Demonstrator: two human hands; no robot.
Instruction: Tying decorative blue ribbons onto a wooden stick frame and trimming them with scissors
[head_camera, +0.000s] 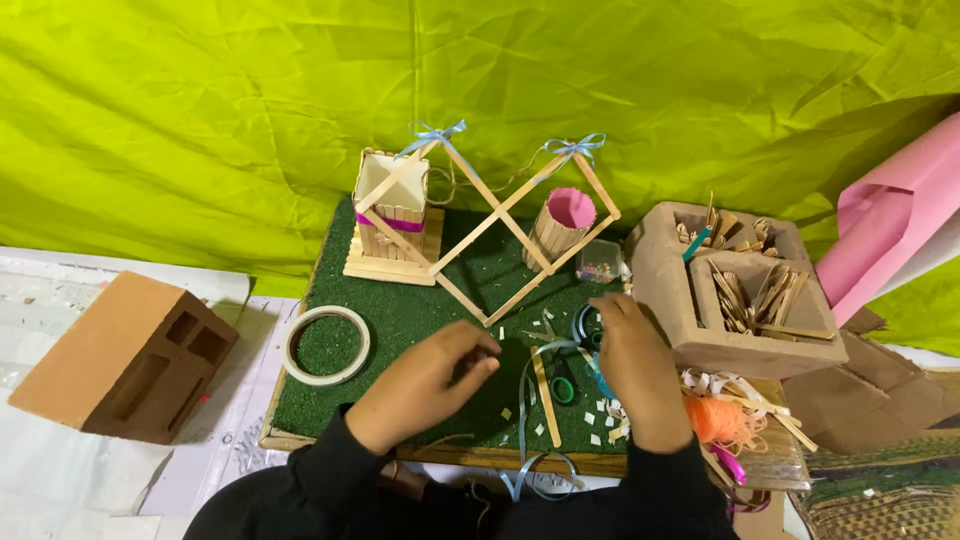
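Note:
My left hand hovers over a green grass-covered board, fingers curled together near its front edge; whether it pinches anything is hidden. My right hand rests further right, fingertips at a small blue ribbon roll. A light blue ribbon trails from there over the board's front edge. A loose wooden stick lies between my hands. Behind stand a square stick-built box with a pink band, a round stick cup with pink lining, and two diamond-shaped stick frames tied with blue bows.
A roll of white tape lies on the board's left part. A hollow brick sits at the left. At the right, a brown block holder holds wooden sticks. Orange thread, paper scraps and a pink paper roll lie nearby.

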